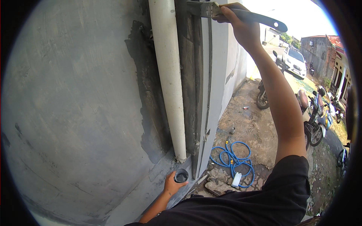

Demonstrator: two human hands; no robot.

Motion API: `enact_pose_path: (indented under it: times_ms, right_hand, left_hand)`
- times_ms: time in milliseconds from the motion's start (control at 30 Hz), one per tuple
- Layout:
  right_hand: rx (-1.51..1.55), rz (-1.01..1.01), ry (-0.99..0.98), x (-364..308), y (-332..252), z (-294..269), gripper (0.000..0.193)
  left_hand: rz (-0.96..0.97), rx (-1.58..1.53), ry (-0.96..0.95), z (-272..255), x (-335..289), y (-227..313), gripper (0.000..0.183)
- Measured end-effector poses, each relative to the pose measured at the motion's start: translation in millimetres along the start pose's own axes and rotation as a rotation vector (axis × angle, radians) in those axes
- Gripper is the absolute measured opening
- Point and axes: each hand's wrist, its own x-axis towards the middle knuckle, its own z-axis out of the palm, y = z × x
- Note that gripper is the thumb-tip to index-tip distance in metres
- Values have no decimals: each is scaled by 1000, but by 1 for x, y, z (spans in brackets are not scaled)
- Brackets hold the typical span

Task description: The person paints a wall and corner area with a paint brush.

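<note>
At the upper right my right hand (244, 28) is closed around the handle of a wide paintbrush (266, 20), its arm stretched far up. The brush head reaches the dark strip of wall (187, 56) just right of a white pipe (166, 71). Low in the middle, my left hand (172, 185) grips a small dark cup (181, 175) with grey paint in it, near the pipe's foot. A large grey wall (75, 94) fills the left, with a darker, uneven patch (149, 101) beside the pipe.
A pale pillar edge (218, 75) stands right of the dark strip. On the ground lie a coiled blue hose (247, 162), a white bottle (236, 179) and broken stones (217, 186). Parked motorcycles (313, 116) and a white car (295, 61) stand farther right.
</note>
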Motion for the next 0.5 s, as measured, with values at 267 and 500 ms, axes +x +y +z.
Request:
enact_pose_path:
  times_ms: [267,500]
  right_hand:
    - [90,74,-23,-6,-21,-16,27]
    - [-5,136,-92,-3,-5,-10,28]
  left_hand:
    - [-40,29,9,-5,-9,2,83]
    - [-59,15,-25,1,-3,0,88]
